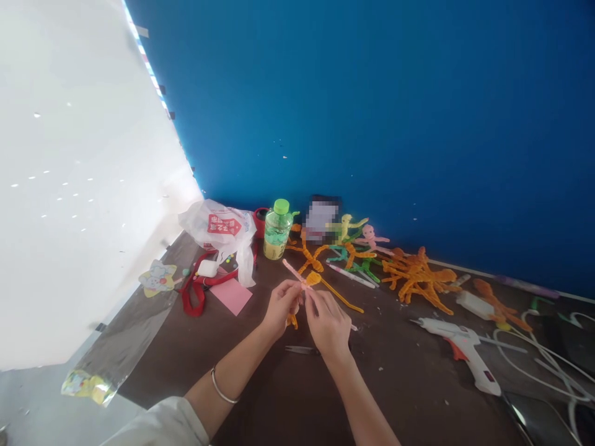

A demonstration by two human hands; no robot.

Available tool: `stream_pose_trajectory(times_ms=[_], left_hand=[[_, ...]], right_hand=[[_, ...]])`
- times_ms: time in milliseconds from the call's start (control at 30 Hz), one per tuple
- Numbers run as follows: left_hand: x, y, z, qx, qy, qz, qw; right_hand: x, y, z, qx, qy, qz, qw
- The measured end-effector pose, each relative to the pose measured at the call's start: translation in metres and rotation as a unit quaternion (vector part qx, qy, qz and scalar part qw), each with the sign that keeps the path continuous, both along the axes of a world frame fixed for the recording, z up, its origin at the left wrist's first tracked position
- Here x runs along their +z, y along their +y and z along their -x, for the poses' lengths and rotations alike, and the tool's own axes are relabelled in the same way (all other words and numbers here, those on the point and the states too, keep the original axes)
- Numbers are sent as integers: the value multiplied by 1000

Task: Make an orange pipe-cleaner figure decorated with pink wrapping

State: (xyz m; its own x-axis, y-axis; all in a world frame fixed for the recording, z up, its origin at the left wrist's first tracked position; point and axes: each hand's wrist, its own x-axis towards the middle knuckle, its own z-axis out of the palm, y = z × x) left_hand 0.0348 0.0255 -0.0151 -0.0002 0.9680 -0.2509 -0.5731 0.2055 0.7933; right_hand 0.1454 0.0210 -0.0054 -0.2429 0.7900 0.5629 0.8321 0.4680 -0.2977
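Blue wall [372,111] behind, hands [283,305] [330,319] pinch pink fuzzy stem [292,269]

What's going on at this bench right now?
A person is working a pink fuzzy stem between the fingertips of the left hand and right hand, with orange fuzzy pieces right by the fingers. A pile of orange fuzzy pieces and a white glue gun lie off to the right. A green-capped bottle, a plastic bag and pink paper sit beyond the hands and to the left.
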Motion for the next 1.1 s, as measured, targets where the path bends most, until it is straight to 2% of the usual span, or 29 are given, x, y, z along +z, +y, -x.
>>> stream_pose_trajectory(times_ms=[267,400,467,567,667,767,867,967,1100], left_hand=[[-4,3,0,-24,-123,64,990],[-4,4,2,-34,-183,86,979],[-4,3,2,-40,-208,91,973],[-4,2,1,-50,-232,105,966],[-5,2,2,-57,-252,120,959],[-5,1,3,-76,-260,127,954],[-6,-1,5,-114,-239,116,957],[-6,-2,6,-153,-172,79,970],[-3,-4,6,-193,-47,11,980]], right_hand=[[-7,-5,-6,25,2,-43,999],[-12,-8,-12,19,1,-96,995],[-14,-10,-15,7,19,-96,995],[-16,-12,-18,-28,71,-32,997],[-16,-11,-23,-38,148,84,985],[-14,-6,-32,8,233,192,953],[-5,5,-43,59,275,267,922],[13,19,-55,103,241,302,917],[48,36,-68,154,98,366,912]])
